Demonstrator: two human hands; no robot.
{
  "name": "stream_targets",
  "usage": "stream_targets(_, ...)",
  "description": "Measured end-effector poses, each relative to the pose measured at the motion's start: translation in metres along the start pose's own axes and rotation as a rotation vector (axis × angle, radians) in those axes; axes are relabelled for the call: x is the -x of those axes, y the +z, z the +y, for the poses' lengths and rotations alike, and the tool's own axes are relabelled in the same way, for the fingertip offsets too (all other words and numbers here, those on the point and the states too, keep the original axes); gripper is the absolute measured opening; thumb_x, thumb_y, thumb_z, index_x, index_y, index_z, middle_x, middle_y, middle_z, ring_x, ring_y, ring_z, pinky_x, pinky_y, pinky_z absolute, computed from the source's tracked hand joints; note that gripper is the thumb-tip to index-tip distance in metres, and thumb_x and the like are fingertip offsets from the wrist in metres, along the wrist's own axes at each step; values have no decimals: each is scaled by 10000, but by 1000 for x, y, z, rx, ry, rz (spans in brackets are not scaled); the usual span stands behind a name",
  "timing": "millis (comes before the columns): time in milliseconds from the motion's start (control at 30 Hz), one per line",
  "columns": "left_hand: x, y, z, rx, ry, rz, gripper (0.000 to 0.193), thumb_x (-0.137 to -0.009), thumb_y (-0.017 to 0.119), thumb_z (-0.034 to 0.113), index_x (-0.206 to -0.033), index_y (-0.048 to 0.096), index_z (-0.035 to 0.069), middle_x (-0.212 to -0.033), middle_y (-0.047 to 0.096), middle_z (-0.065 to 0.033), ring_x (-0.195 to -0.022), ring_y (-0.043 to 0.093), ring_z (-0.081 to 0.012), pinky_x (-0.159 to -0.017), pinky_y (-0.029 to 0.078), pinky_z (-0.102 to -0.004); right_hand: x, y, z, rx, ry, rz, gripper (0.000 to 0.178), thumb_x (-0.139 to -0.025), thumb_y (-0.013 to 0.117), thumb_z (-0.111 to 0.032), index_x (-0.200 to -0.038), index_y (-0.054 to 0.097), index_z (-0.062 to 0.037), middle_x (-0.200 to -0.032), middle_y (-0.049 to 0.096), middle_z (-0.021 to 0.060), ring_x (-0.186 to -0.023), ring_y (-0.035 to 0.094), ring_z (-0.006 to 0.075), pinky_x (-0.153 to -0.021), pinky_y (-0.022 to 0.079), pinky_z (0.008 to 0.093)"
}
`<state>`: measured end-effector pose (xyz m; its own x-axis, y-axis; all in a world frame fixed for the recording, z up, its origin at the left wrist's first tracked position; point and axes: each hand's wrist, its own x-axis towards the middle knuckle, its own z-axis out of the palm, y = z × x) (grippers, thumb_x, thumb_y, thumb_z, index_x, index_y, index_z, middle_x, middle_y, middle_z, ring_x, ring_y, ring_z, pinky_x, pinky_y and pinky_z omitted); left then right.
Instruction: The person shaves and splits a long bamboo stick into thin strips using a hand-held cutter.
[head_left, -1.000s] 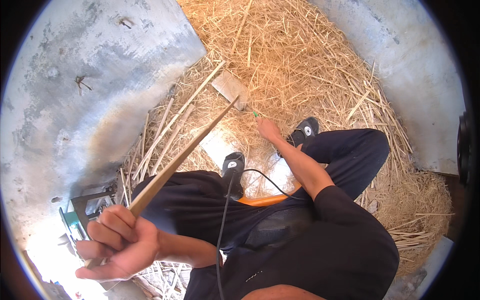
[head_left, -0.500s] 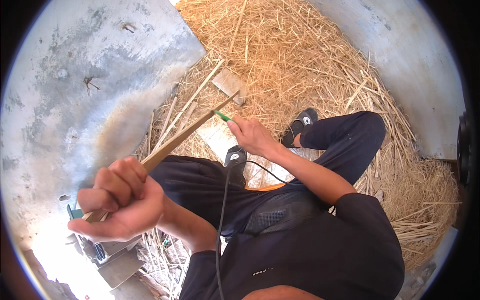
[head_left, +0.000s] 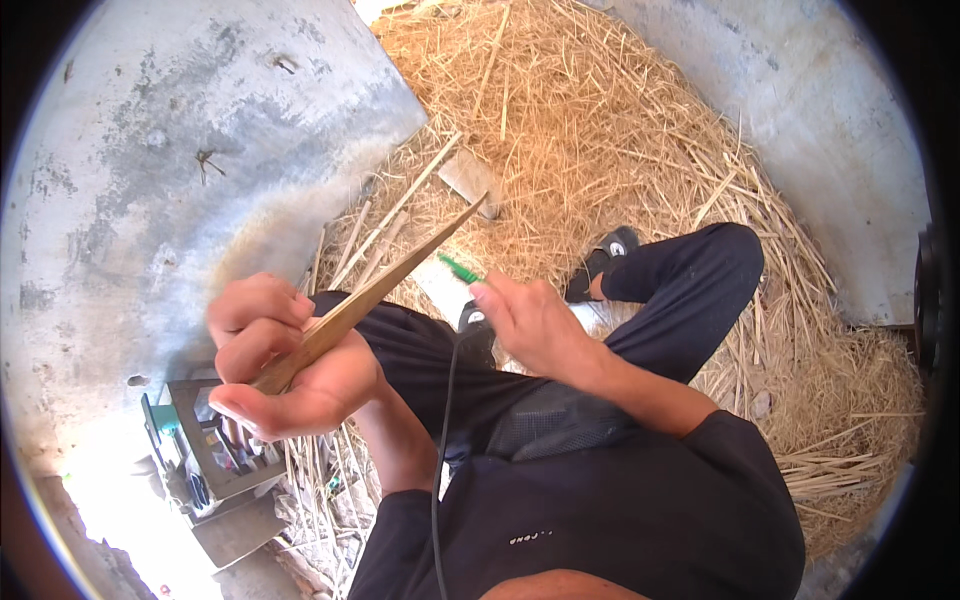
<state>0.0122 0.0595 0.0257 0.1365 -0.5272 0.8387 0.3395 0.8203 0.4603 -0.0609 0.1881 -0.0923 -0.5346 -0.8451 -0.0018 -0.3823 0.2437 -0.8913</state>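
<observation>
A tapering wooden strip point(head_left: 385, 283), perhaps bamboo, slants away from me to a narrow far tip. My left hand point(head_left: 310, 375) grips its near end with fingers curled round it. Below the strip's far half, my right hand point(head_left: 540, 325) holds a slim green pen-like tool point(head_left: 458, 268) by its rear end. The tool's tip points toward the strip, with a small gap visible between them. Whatever part of the tool lies inside my fingers is hidden.
Straw-like shavings point(head_left: 580, 150) cover the floor, with a flat pale block point(head_left: 467, 181) on them. A pale wall point(head_left: 150, 150) rises at left. An open box of tools point(head_left: 240, 485) stands lower left. A dark cable point(head_left: 442, 440) runs over my lap.
My left hand has shifted right and slightly up, and the wooden strip with it. My right hand has drawn the green tool back toward me, away from the strip.
</observation>
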Motion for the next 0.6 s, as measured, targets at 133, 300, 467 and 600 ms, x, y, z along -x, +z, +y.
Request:
stream_targets(133, 2, 2, 0, -130, 230, -12, 519, -967, 230, 390, -575, 395, 92, -525, 346, -64, -510, 358, -156, -505, 284, -240, 13, -3, -18, -7, -224, -3, 313, -966, 420, -227, -809, 515, 26, -608, 521, 226, -563, 544, 411, -499, 402, 438)
stream_targets(300, 8, 8, 7, -101, 164, 45, 535, -966, 255, 393, -536, 372, 96, -511, 324, -57, -518, 339, -149, -515, 241, -238, 22, -18, -40, -80, -118, 1, 303, -965, 429, -214, -827, 517, 41, -614, 510, 259, -595, 549, 437, -520, 402, 458)
stream_targets(467, 13, 10, 13, -116, 87, 75, 559, -965, 265, 400, -494, 319, 104, -507, 311, -57, -510, 305, -137, -507, 211, -249, 26, -27, -50, -67, -176, 21, 271, -954, 456, -218, -863, 520, 30, -540, 504, 244, -527, 544, 436, -484, 414, 483)
stream_targets(600, 10, 10, 14, -115, 138, -3, 554, -970, 258, 396, -495, 301, 113, -486, 269, -31, -495, 296, -133, -507, 197, -252, 32, -29, -53, -35, -296, 48, 272, -942, 486, -233, -866, 530, 24, -493, 494, 230, -475, 539, 425, -455, 424, 485)
